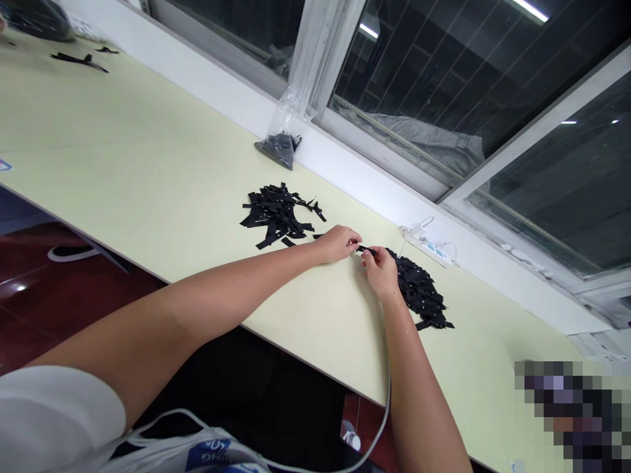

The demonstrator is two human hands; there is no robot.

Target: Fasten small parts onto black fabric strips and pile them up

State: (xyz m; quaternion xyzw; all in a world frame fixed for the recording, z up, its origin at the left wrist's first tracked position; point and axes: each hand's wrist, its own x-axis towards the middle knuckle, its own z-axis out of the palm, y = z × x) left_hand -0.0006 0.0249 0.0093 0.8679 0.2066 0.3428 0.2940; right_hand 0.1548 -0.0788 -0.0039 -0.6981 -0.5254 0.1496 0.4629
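Observation:
Between my two hands is a short black fabric strip [365, 249], stretched just above the pale table. My left hand [339, 244] is closed in a pinch at the strip's left end. The other end sits between the thumb and fingers of my right hand [381, 270]. Beside and partly behind my right hand lies a dense pile of black strips [421, 292] with small light spots on them. A looser heap of black strips [276, 213] rests to the left of my left hand, farther back.
A clear plastic bag [280, 144] with dark pieces stands by the wall. A white power strip [434, 248] with a cable lies along the back edge. Several black strips [81, 61] and a dark bag [37, 18] are at far left. A blurred-out area [576, 414] covers the lower right.

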